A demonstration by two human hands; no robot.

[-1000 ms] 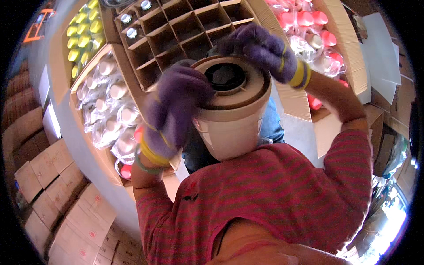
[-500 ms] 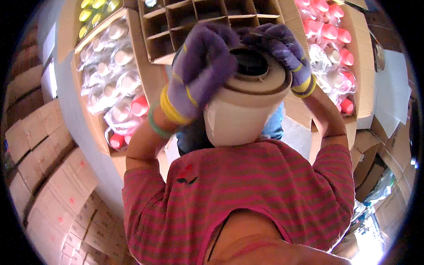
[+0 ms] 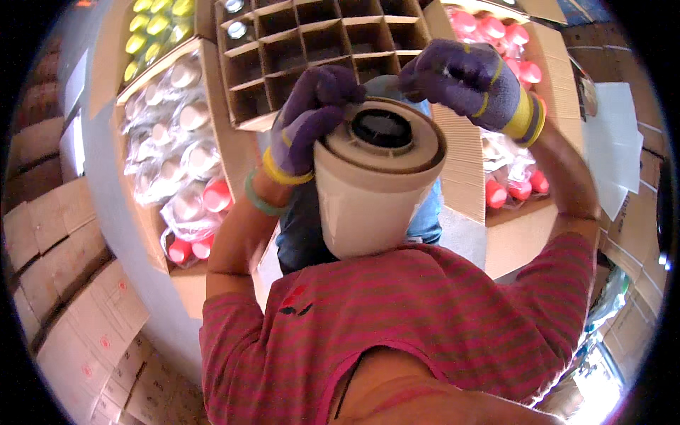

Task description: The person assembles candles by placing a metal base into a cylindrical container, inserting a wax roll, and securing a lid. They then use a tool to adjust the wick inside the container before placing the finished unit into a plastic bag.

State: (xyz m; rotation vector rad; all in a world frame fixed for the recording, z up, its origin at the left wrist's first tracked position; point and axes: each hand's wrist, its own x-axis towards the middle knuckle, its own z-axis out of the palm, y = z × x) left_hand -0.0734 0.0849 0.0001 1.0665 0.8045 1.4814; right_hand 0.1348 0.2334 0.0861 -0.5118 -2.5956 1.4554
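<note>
Cardboard divider box (image 3: 319,42) behind hands. Left hand (image 3: 312,117) and right hand (image 3: 471,81), fingers curled, grip cream canister (image 3: 368,191) rim.

The left hand (image 3: 312,117) and right hand (image 3: 471,81) wear purple knit gloves with yellow cuff bands; a pale green band circles the left wrist. The cylinder (image 3: 372,184) between them is cream, with a black centre in its top. The shirt (image 3: 425,312) is red with thin grey stripes. The divider box (image 3: 312,42) is brown cardboard. Bagged cups (image 3: 180,163) are white and cream, others (image 3: 510,35) pink-red, and a few (image 3: 152,28) yellow-green. The stacked cartons (image 3: 64,283) are tan.
</note>
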